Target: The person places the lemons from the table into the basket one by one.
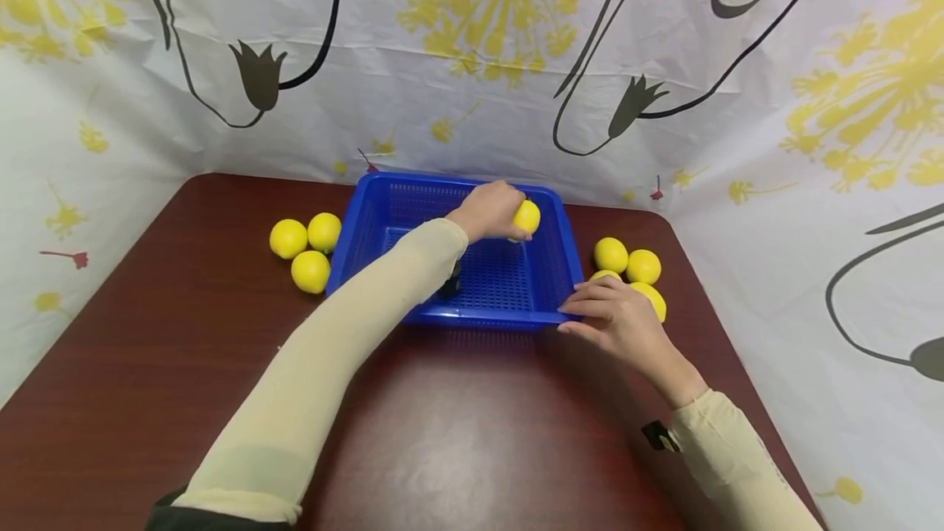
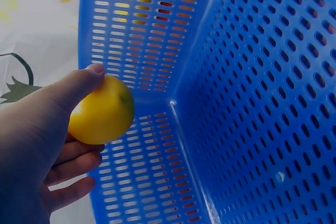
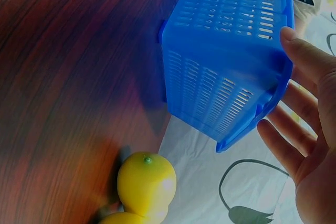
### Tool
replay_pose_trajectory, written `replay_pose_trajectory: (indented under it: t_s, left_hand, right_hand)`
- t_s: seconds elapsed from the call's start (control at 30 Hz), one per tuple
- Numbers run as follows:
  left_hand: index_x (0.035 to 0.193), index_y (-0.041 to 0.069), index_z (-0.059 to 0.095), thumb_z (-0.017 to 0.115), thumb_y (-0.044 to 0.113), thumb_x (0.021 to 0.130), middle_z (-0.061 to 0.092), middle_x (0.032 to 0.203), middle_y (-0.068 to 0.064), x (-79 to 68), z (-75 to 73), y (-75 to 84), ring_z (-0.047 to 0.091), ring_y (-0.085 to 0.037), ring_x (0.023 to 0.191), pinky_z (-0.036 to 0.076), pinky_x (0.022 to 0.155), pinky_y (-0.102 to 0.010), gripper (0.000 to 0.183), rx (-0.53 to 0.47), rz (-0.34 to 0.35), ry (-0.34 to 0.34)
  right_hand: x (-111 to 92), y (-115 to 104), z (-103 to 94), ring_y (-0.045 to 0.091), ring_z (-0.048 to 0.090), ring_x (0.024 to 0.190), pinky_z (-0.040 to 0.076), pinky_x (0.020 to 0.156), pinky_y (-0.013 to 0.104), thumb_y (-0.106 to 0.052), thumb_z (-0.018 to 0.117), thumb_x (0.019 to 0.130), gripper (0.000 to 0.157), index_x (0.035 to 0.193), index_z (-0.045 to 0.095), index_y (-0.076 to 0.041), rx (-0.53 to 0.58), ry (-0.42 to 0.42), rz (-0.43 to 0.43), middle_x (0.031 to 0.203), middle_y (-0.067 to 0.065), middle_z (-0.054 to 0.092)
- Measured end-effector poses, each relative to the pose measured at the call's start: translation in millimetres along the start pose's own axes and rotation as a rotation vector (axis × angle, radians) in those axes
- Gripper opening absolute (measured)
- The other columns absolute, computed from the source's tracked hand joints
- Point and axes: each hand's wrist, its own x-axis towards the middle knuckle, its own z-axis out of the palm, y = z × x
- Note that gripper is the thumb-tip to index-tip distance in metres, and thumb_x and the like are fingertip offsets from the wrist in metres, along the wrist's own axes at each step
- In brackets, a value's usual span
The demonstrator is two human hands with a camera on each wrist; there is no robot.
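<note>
Fruit clusters [image 1: 310,271] flank basket [image 1: 496,285]; right hand [image 1: 623,324] partly hides right one.

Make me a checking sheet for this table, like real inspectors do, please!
Surface: glossy reddish-brown table.
Job's things: blue plastic basket; three yellow citrus fruits to its left; at least four more to its right, some partly behind the right hand.
Clutter: nothing seen on the table.
Hands: left hand holds another fruit at the basket's far right corner; right hand touches its near right corner.
Cables: nothing seen.
Surroundings: white sheet with yellow and dark plant print.
</note>
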Motion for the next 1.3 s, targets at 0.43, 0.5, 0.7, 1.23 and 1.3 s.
replay_pose_trajectory:
  t_s: [0.43, 0.5, 0.7, 1.23, 1.3]
  left_hand:
    - [0.123, 0.010, 0.060, 0.075, 0.054, 0.082, 0.069, 0.107, -0.007, 3.7, 13.8, -5.4, 0.065, -0.022, 0.097, 0.057, 0.083, -0.039, 0.062, -0.035, -0.017, -0.051]
    - [0.128, 0.008, 0.057, 0.074, 0.054, 0.083, 0.068, 0.110, -0.008, 3.8, 16.8, -5.0, 0.065, -0.023, 0.100, 0.057, 0.086, -0.039, 0.066, -0.035, -0.007, -0.062]
    - [0.130, 0.006, 0.056, 0.073, 0.055, 0.083, 0.067, 0.112, -0.009, 7.3, 24.3, -2.4, 0.065, -0.024, 0.103, 0.056, 0.088, -0.039, 0.070, -0.016, 0.004, -0.078]
    - [0.099, 0.012, 0.065, 0.074, 0.058, 0.081, 0.066, 0.090, -0.002, 13.9, 34.4, -0.9, 0.061, -0.020, 0.085, 0.053, 0.078, -0.037, 0.050, -0.013, -0.002, -0.098]
    - [0.098, 0.013, 0.065, 0.074, 0.058, 0.081, 0.066, 0.089, -0.001, 14.2, 36.1, -0.7, 0.060, -0.019, 0.084, 0.052, 0.078, -0.037, 0.049, -0.020, -0.003, -0.103]
  right_hand:
    - [1, -1, -0.7, 0.021, 0.068, 0.100, 0.057, 0.085, 0.039, -0.060, 0.060, 0.087, 0.048, 0.092, 0.080, -0.017, 0.012, 0.003, 0.004, 0.089, -0.003, 0.077]
    - [0, -1, -0.2, 0.020, 0.067, 0.100, 0.056, 0.085, 0.038, -0.061, 0.061, 0.086, 0.047, 0.092, 0.080, -0.018, 0.017, 0.003, 0.009, 0.089, -0.004, 0.077]
    - [-3, -1, 0.6, 0.020, 0.068, 0.100, 0.058, 0.083, 0.039, -0.060, 0.061, 0.086, 0.047, 0.092, 0.080, -0.018, 0.015, 0.004, 0.010, 0.089, -0.004, 0.077]
    - [-2, 1, -0.6, 0.019, 0.068, 0.101, 0.058, 0.084, 0.039, -0.040, 0.084, 0.074, 0.029, 0.093, 0.080, -0.019, 0.012, 0.001, 0.012, 0.090, -0.004, 0.077]
    - [-2, 1, -0.8, 0.019, 0.068, 0.101, 0.058, 0.084, 0.039, -0.035, 0.088, 0.070, 0.029, 0.094, 0.080, -0.019, 0.007, -0.003, 0.012, 0.090, -0.005, 0.077]
